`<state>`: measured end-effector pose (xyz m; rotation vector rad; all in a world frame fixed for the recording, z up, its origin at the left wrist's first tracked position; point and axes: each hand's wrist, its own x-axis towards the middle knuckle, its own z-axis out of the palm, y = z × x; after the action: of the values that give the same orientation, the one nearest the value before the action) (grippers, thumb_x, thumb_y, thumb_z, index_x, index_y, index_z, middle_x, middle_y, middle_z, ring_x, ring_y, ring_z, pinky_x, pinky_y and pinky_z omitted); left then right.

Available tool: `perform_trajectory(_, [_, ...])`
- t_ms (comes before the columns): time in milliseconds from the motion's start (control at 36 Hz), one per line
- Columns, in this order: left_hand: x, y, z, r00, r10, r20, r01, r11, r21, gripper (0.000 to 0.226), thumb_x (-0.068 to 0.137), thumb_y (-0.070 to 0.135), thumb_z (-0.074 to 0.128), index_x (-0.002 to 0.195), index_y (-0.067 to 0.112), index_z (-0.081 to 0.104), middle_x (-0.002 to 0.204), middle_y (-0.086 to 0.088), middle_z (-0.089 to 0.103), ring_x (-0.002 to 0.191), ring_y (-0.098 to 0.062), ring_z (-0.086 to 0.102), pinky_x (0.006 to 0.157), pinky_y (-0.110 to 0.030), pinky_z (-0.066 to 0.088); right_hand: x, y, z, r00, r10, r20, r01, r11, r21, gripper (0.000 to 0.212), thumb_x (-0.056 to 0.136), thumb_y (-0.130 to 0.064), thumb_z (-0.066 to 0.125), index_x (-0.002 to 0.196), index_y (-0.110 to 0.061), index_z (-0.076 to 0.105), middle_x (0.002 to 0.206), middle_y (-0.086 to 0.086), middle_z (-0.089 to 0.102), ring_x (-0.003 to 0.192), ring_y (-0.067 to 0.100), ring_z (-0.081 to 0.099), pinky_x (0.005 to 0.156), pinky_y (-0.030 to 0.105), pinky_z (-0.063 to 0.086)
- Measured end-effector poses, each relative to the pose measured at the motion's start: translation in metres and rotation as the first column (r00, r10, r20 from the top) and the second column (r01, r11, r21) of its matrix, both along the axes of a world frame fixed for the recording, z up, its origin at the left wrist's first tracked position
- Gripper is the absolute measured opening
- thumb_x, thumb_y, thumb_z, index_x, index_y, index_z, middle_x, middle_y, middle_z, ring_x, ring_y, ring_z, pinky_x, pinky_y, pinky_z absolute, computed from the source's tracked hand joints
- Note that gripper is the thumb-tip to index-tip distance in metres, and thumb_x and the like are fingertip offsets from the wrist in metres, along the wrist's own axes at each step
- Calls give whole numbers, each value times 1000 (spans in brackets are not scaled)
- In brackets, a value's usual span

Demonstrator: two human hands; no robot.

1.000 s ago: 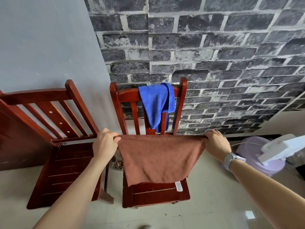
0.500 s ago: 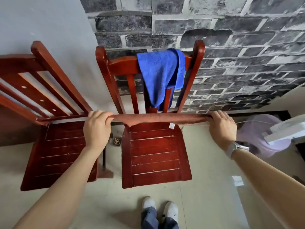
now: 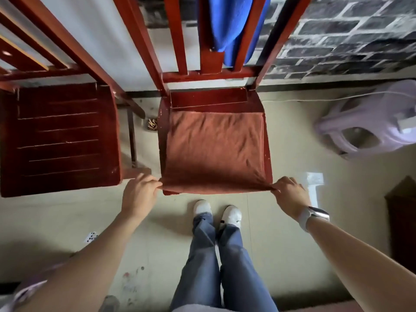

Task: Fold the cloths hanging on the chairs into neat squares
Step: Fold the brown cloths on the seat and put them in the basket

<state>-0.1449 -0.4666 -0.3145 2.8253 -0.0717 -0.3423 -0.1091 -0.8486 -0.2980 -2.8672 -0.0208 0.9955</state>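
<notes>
Head view, and I am looking almost straight down. My brown cloth [image 3: 215,152] lies spread over the seat of the right chair [image 3: 163,140], covering most of it, with a strip of bare wood showing at the far edge under the backrest. Its near edge hangs just past the front of the seat. My left hand [image 3: 140,194] pinches the near left corner of that cloth between thumb and curled fingers, just off the seat's front left corner. My right hand [image 3: 290,195] pinches the near right corner the same way, just beyond the seat's front right corner. The cloth sits between my two hands and stretches away from them toward the wall, with its near edge pulled fairly taut and shallow wrinkles across the middle.

I wear a watch [image 3: 315,216] on the right wrist. A blue cloth [image 3: 229,23] hangs over the backrest of the same chair, draped down between the slats, well apart from both hands. To the left stands the second chair [image 3: 60,136], its slatted seat bare. On the floor [image 3: 288,136] to the right lies a pale lilac plastic stool [image 3: 369,122], tipped on its side near the dark brick wall [image 3: 351,41]. My white shoes [image 3: 217,212] stand on the floor just near of the cloth's front edge, between my forearms.
</notes>
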Motion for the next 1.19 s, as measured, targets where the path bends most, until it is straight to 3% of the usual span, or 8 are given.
perform_trajectory(111, [-21,3,-30,983,-55,-177,62,998,33,28,57,-9,74,75,12,75,78,-3,71,77,-30,62,60,-37,54,-25,0,-25,986,-17,-163,5,998,-69,31,93,-18,42,118,-21,59,120,4,54,118,23,41,93,34,35])
perform_trajectory(306, [-19,2,-49,873,7,-489,51,993,104,34,80,6,46,107,18,64,112,-3,61,107,-26,50,83,-39,47,-35,7,-42,923,-35,-384,10,998,-66,39,92,-18,36,125,-30,53,135,0,47,127,21,37,102,38,30])
perform_trajectory(639, [91,-25,-72,957,92,-275,-103,994,-26,36,87,9,49,122,6,54,120,-14,55,111,-33,51,91,-44,45,73,33,-66,986,-92,-137,106,989,101,42,90,-10,38,128,-22,51,134,7,49,119,27,47,101,42,40])
perform_trajectory(806, [160,-36,-98,981,82,-178,-81,997,13,42,89,4,43,131,8,48,139,-9,42,126,-30,37,100,-47,39,145,40,-97,995,-57,79,47,990,131,46,89,-6,35,132,-19,44,136,9,41,119,31,39,97,44,38])
perform_trajectory(917, [194,-39,-117,984,72,-163,-62,996,66,48,92,4,38,140,9,35,149,-7,31,138,-30,20,108,-48,31,179,41,-119,988,3,153,-18,995,95,59,85,-2,38,140,-25,32,149,5,24,135,29,22,107,48,25])
perform_trajectory(972, [203,-38,-122,989,69,-134,-59,995,77,47,94,8,41,140,7,34,145,-10,37,137,-31,22,106,-50,32,190,40,-124,985,24,170,-37,997,72,60,87,-5,38,142,-25,28,149,6,25,137,28,20,109,47,21])
perform_trajectory(1056, [212,-37,-129,989,93,-112,-81,991,111,45,90,15,52,134,7,43,125,-17,51,122,-35,37,96,-48,36,201,39,-131,975,42,220,-49,998,30,45,92,-16,36,137,-22,37,136,9,40,125,29,34,105,45,26])
perform_trajectory(1194, [220,-32,-123,997,70,-42,-67,996,62,20,84,19,62,100,9,68,96,-13,66,95,-34,52,83,-43,42,208,38,-129,968,-73,242,62,997,53,28,90,-17,45,116,-15,54,118,11,48,113,29,40,97,42,29])
